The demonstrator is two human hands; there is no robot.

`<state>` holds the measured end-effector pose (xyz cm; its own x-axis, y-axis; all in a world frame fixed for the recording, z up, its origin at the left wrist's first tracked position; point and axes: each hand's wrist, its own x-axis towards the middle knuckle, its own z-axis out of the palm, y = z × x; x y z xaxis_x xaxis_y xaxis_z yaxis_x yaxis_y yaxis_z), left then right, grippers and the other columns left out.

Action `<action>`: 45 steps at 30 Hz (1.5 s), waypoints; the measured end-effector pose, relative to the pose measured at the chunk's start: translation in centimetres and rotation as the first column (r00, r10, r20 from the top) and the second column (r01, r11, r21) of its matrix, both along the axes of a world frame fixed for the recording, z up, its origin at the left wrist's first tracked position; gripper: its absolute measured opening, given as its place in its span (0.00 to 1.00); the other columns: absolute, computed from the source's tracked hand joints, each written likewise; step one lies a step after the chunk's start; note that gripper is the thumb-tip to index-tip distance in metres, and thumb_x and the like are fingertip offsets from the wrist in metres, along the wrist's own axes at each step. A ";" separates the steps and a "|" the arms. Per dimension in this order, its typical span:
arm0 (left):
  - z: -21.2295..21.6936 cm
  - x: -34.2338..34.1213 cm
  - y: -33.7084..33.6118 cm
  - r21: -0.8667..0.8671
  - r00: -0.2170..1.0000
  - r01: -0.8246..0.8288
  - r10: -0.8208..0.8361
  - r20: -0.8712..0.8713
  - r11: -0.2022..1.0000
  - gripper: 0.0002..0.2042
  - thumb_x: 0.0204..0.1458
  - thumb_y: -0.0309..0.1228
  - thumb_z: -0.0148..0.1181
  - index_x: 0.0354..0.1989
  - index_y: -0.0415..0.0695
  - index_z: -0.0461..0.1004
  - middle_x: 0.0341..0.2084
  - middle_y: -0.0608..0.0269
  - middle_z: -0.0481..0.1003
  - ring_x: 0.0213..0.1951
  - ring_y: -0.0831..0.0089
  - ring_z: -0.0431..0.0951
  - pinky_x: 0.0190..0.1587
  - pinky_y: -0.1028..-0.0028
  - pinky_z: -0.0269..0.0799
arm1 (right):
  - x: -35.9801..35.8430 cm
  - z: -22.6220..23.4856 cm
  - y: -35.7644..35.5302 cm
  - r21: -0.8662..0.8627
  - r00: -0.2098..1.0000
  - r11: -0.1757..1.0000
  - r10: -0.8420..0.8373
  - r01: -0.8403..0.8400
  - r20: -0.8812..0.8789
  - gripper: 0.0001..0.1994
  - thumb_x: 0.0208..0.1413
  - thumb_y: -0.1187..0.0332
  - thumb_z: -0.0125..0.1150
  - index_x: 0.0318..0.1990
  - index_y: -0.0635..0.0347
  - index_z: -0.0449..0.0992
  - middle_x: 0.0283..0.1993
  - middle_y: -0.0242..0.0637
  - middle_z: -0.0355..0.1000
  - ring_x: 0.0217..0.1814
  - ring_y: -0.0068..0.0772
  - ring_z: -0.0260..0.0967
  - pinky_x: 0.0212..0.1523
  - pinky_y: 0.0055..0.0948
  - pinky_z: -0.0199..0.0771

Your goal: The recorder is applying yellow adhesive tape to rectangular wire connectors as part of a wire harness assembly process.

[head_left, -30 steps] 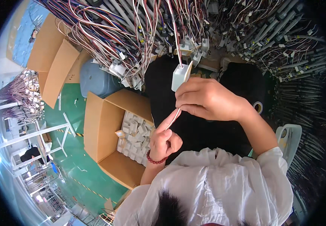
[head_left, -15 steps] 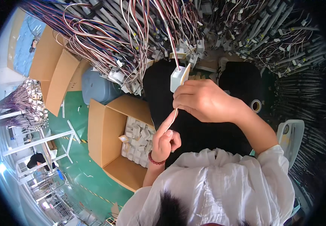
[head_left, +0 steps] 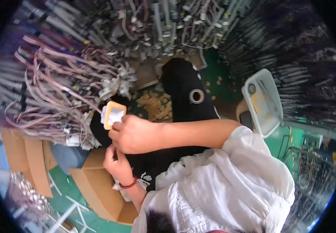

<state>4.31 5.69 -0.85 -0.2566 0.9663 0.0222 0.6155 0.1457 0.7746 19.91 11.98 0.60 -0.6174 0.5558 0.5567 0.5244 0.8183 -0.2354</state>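
My right hand point(head_left: 135, 134) is closed on a small white plastic box point(head_left: 116, 115) with a yellow-orange rim and a pale, hollow-looking middle. A pinkish cable point(head_left: 80, 97) runs from the box toward the wire bundle at the left. Just below, my left hand point(head_left: 118, 165), with a red bead bracelet at the wrist, has its fingers closed against the underside of my right hand. Whatever lies between the left fingertips is hidden. Motion blurs the picture somewhat.
Dense grey cables and wires point(head_left: 168, 23) hang across the far side. A tape roll point(head_left: 196, 96) sits on my dark trouser leg. At the right is a white plastic bin point(head_left: 275, 112); at lower left, a cardboard box point(head_left: 98, 190). Tan scraps point(head_left: 154, 106) litter the green floor.
The view has swung, so both hands and the box appear farther left. The box's yellow-rimmed face now shows. My left hand's extended forefinger has curled in, and the thin strip beside it no longer shows.
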 end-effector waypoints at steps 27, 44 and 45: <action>-0.8 3.1 2.7 0.037 -0.079 0.071 -0.031 0.996 0.997 0.21 0.60 0.36 0.49 0.59 0.38 0.61 0.45 0.68 0.72 0.40 0.82 0.70 0.62 0.66 0.60 | 45.6 -22.8 -25.0 -0.463 -0.241 -0.362 -0.923 0.809 0.301 0.14 0.40 0.67 0.65 0.39 0.57 0.79 0.41 0.49 0.74 0.39 0.45 0.74 0.45 0.41 0.72; -0.2 1.9 3.1 -0.002 -0.304 0.114 0.037 0.952 0.993 0.17 0.59 0.34 0.51 0.55 0.42 0.65 0.59 0.74 0.65 0.41 0.80 0.72 0.61 0.66 0.58 | 48.7 -24.8 -27.8 -0.886 -0.408 -0.223 -0.912 0.406 0.043 0.21 0.49 0.75 0.57 0.53 0.64 0.65 0.31 0.42 0.70 0.29 0.34 0.72 0.24 0.31 0.74; -0.2 1.8 3.1 -0.008 -0.318 0.113 0.043 0.947 0.994 0.17 0.59 0.34 0.51 0.56 0.42 0.64 0.59 0.74 0.65 0.41 0.80 0.72 0.61 0.66 0.58 | 48.4 -24.0 -28.0 -0.945 -0.472 -0.137 -0.882 0.296 -0.020 0.21 0.50 0.75 0.57 0.54 0.67 0.64 0.30 0.44 0.70 0.28 0.34 0.72 0.24 0.31 0.75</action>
<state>6.16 8.81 -1.08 0.1698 0.9512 -0.2576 -0.9085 0.2523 0.3332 68.28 -16.02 -23.43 0.9182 0.2168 -0.3316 -0.2004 -0.4679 -0.8608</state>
